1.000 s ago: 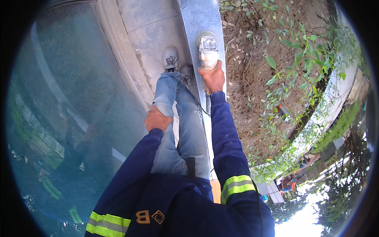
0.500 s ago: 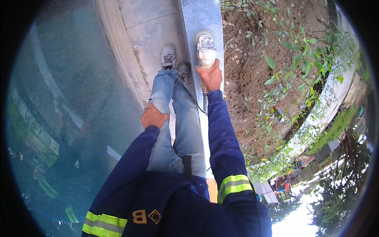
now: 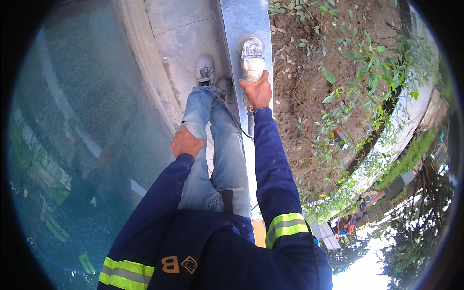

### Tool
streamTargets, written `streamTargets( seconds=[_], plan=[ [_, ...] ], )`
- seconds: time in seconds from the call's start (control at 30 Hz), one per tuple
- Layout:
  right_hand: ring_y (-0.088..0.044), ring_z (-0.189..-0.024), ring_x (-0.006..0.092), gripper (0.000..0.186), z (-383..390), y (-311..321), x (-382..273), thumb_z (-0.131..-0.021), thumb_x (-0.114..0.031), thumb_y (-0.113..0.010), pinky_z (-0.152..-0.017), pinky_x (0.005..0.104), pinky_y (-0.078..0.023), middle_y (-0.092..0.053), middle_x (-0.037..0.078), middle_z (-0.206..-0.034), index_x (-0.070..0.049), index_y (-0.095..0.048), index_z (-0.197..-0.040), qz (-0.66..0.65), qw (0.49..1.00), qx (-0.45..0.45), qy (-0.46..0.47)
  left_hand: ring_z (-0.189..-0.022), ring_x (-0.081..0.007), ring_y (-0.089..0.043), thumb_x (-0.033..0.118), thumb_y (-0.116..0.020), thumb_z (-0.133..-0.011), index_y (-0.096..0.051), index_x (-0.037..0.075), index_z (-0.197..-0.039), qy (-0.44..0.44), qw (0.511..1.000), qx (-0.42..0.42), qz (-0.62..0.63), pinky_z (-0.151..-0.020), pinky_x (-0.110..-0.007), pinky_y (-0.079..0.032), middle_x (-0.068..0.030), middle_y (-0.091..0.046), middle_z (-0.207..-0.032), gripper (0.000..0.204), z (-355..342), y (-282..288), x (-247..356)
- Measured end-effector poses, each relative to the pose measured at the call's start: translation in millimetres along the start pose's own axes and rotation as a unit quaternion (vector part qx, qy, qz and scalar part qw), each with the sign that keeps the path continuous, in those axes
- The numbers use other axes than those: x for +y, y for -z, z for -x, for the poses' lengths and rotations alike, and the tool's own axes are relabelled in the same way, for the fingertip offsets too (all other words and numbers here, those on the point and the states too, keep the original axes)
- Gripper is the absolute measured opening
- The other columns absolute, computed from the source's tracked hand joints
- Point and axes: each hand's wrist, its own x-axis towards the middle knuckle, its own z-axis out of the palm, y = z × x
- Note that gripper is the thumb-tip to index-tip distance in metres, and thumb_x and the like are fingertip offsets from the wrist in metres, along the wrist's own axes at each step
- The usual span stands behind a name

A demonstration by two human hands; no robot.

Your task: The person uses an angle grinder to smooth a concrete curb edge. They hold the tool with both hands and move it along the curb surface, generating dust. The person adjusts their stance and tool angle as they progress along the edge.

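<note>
My right hand (image 3: 258,89) grips the body of a dusty, pale angle grinder (image 3: 251,60), whose round head lies against the top of a long grey stone ledge (image 3: 237,19). A black cord runs from the tool down beside my leg. My left hand (image 3: 187,142) is wrapped over the left knee of my faded blue jeans (image 3: 227,169), fingers bent round the cloth. Both grey, dusty shoes (image 3: 205,67) are on the paved strip left of the ledge.
A large dark glass pane (image 3: 77,135) with reflections and a pale frame (image 3: 145,77) fills the left side. Right of the ledge are bare soil (image 3: 295,140) with dry leaves, leafy branches (image 3: 367,72), a curved pale edge and trees beyond.
The whole view has drifted slightly left and upward. The grinder and my right hand have edged a little farther along the ledge, away from me; my left hand stays on the knee.
</note>
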Motion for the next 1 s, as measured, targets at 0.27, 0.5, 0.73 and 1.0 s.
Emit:
streamTargets(
  seconds=[0.27,0.5,0.73,1.0],
  plan=[
    [-0.073,-0.100,0.0482,0.080,-14.2,8.6,-4.2,-0.070,-0.039,-0.088,-0.092,0.0528,-0.055,-0.074,0.030,-0.104,0.004,-0.053,-0.128,-0.044,0.998,0.050,-0.003,-0.109,-0.0426,-0.070,0.040,-0.084,-0.067,-0.056,0.000,-0.129,-0.008,1.000,-0.004,0.003,-0.098,-0.050,-0.055,-0.0248,-0.068,-0.118,0.079,-2.4,-5.0,-6.8],
    [-0.073,-0.097,0.0485,0.070,-0.6,-1.3,-5.7,-0.072,-0.038,-0.087,-0.088,0.0538,-0.056,-0.074,0.031,-0.103,0.001,-0.055,-0.120,0.001,1.000,0.006,0.031,-0.108,-0.0419,-0.071,0.042,-0.086,-0.065,-0.057,0.001,-0.126,0.000,1.000,-0.006,-0.002,-0.097,-0.049,-0.056,-0.0246,-0.069,-0.117,0.079,-3.4,2.9,-1.5],
    [-0.073,-0.098,0.0485,0.072,-17.7,-0.2,-19.5,-0.070,-0.039,-0.087,-0.088,0.0538,-0.056,-0.075,0.031,-0.102,0.001,-0.055,-0.120,-0.004,0.999,0.027,0.021,-0.109,-0.0422,-0.070,0.040,-0.085,-0.065,-0.057,0.001,-0.124,0.007,1.000,-0.007,-0.004,-0.098,-0.049,-0.055,-0.0244,-0.069,-0.117,0.076,-3.4,-1.7,-3.5],
    [-0.072,-0.097,0.0500,0.071,-6.5,-6.1,-8.6,-0.070,-0.038,-0.086,-0.088,0.0554,-0.055,-0.074,0.030,-0.100,0.000,-0.054,-0.121,0.029,0.999,-0.006,0.043,-0.114,-0.0445,-0.068,0.044,-0.086,-0.065,-0.054,0.000,-0.136,0.016,0.999,-0.032,0.010,-0.103,-0.046,-0.052,-0.0277,-0.068,-0.122,0.090,-3.9,4.3,-1.9]
  ],
)
